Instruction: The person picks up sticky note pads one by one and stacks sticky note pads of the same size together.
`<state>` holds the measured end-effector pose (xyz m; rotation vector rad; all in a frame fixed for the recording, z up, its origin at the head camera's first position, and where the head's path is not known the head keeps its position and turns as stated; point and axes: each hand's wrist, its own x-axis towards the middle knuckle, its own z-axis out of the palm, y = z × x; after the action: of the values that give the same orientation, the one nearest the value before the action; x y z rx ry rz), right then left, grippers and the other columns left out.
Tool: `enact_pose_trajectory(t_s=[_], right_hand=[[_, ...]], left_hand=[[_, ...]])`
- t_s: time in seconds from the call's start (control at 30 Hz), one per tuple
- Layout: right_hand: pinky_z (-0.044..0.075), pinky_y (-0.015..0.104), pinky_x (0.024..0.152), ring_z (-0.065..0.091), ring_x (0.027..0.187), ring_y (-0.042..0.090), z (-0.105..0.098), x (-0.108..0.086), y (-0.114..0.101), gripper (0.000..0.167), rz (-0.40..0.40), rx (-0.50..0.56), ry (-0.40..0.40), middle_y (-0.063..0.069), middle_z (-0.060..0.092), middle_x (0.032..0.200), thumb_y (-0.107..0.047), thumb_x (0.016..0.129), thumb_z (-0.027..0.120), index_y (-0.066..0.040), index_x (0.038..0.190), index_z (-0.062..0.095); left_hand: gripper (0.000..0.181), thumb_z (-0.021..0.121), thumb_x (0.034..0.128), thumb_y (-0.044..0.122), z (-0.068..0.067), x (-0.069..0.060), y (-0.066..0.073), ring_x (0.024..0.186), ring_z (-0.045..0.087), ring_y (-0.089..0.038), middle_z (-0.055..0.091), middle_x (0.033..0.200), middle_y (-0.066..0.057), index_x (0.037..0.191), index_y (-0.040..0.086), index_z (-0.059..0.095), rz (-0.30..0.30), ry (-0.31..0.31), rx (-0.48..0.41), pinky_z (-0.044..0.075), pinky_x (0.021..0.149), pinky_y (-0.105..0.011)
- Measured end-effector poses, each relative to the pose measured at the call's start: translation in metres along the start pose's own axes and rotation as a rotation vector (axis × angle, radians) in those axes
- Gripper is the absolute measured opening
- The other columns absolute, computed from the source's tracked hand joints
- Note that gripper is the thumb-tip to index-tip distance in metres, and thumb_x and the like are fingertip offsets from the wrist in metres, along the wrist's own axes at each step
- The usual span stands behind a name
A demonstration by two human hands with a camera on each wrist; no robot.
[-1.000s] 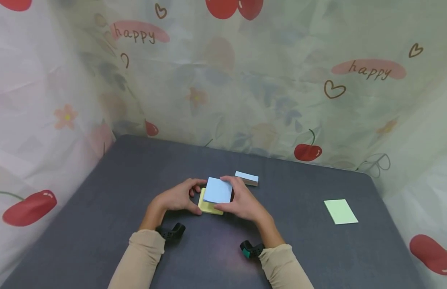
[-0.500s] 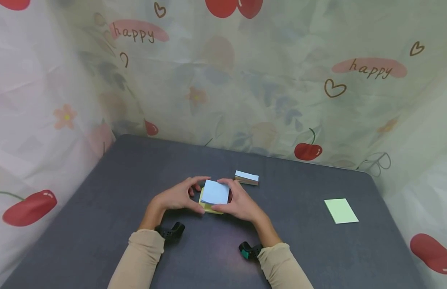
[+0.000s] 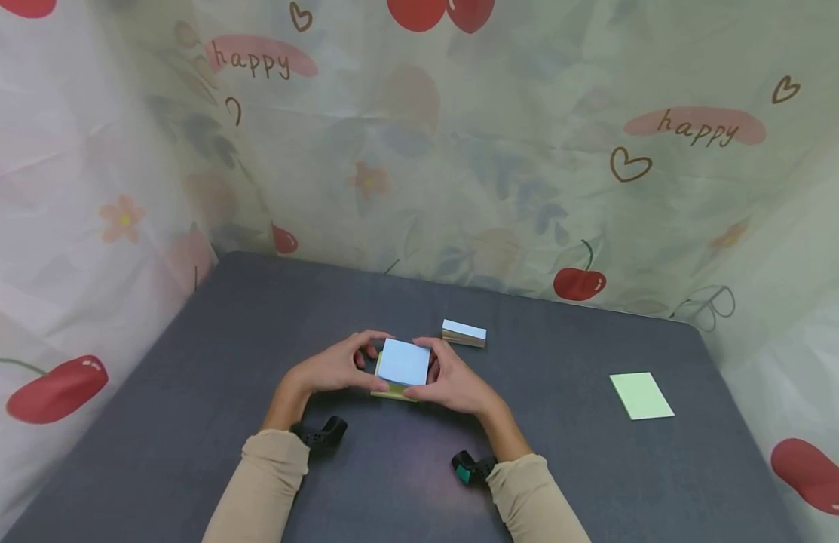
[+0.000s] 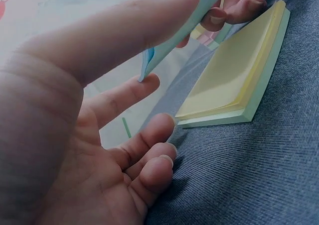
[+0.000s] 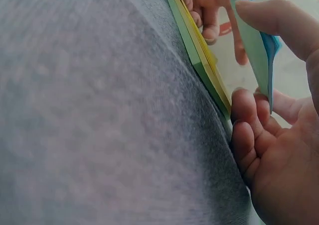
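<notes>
A blue sticky note pad [image 3: 403, 362] is held between both hands, over a yellow sticky note pad [image 4: 234, 65]. The yellow one lies on a green pad [image 4: 254, 108], and this stack rests on the table. My left hand [image 3: 339, 367] pinches the blue pad's left side between thumb and index finger; its other fingers curl loosely beside the stack. On the opposite side, my right hand [image 3: 454, 381] grips the blue pad with thumb and fingers. Both wrist views show a gap between the tilted blue pad and the yellow one.
Behind the right hand lies a small narrow pad [image 3: 463, 333] with a pale blue top. A light green sticky note pad [image 3: 641, 396] lies far to the right on the dark grey table [image 3: 256, 302]. Printed curtains [image 3: 419, 151] hang around the table.
The blue pad has shifted slightly left and squared up more over the yellow pad. The left thumb and index finger have come onto its left side; the right hand moved left with it.
</notes>
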<state>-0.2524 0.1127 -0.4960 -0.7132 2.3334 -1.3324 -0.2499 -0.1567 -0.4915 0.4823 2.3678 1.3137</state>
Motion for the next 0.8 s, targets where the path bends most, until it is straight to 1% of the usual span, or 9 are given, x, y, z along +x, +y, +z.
enact_pose_trajectory(t_s=[0.1, 0.2, 0.37, 0.47, 0.6, 0.8], right_hand=[[0.048, 0.026, 0.067, 0.056, 0.08, 0.017, -0.0019, -0.0005, 0.0027, 0.083, -0.004, 0.024, -0.017, 0.013, 0.057, 0.106, -0.026, 0.087, 0.081, -0.009, 0.153, 0.034], [0.048, 0.026, 0.068, 0.056, 0.08, 0.017, -0.0032, -0.0003, 0.0043, 0.081, 0.005, 0.036, -0.03, 0.012, 0.06, 0.101, -0.028, 0.088, 0.081, -0.01, 0.153, 0.035], [0.047, 0.028, 0.07, 0.055, 0.082, 0.019, -0.0037, -0.0001, 0.0061, 0.073, 0.013, 0.052, -0.046, 0.011, 0.06, 0.102, -0.029, 0.092, 0.077, -0.014, 0.152, 0.037], [0.046, 0.027, 0.071, 0.054, 0.082, 0.018, -0.0034, -0.0002, 0.0058, 0.065, 0.014, 0.048, -0.042, 0.01, 0.06, 0.103, -0.031, 0.096, 0.072, -0.015, 0.15, 0.04], [0.045, 0.026, 0.073, 0.055, 0.083, 0.016, -0.0032, -0.0001, 0.0033, 0.057, 0.026, 0.059, -0.032, 0.008, 0.061, 0.103, -0.033, 0.101, 0.065, -0.015, 0.15, 0.043], [0.046, 0.029, 0.081, 0.056, 0.084, 0.018, -0.0038, -0.0002, 0.0017, 0.048, 0.069, 0.139, -0.01, 0.007, 0.059, 0.103, -0.036, 0.106, 0.054, -0.015, 0.148, 0.048]], left_hand=[[0.084, 0.086, 0.0817, 0.04, 0.0008, 0.0004, -0.0002, 0.1, 0.048, -0.023, 0.048, 0.124, -0.011, 0.152, 0.024, 0.042, -0.008, 0.005, 0.0, 0.043, 0.083, -0.035], [0.083, 0.086, 0.0814, 0.038, 0.001, 0.0003, -0.0001, 0.1, 0.047, -0.024, 0.048, 0.124, -0.012, 0.151, 0.022, 0.044, -0.011, 0.002, -0.007, 0.043, 0.082, -0.035], [0.083, 0.086, 0.0805, 0.039, 0.0011, 0.0, -0.0004, 0.1, 0.046, -0.024, 0.048, 0.123, -0.012, 0.15, 0.021, 0.044, -0.014, -0.004, -0.005, 0.041, 0.081, -0.035], [0.082, 0.085, 0.081, 0.04, 0.0005, -0.0005, 0.0001, 0.102, 0.045, -0.024, 0.048, 0.122, -0.011, 0.149, 0.02, 0.045, -0.016, -0.003, -0.006, 0.041, 0.081, -0.035], [0.079, 0.086, 0.0811, 0.037, -0.0001, -0.0009, 0.0011, 0.102, 0.045, -0.024, 0.049, 0.122, -0.011, 0.148, 0.019, 0.046, -0.02, 0.006, -0.003, 0.041, 0.081, -0.034], [0.081, 0.088, 0.0789, 0.033, 0.0003, 0.0, 0.0013, 0.1, 0.046, -0.025, 0.051, 0.122, -0.012, 0.147, 0.017, 0.047, -0.011, 0.009, 0.003, 0.04, 0.083, -0.035]])
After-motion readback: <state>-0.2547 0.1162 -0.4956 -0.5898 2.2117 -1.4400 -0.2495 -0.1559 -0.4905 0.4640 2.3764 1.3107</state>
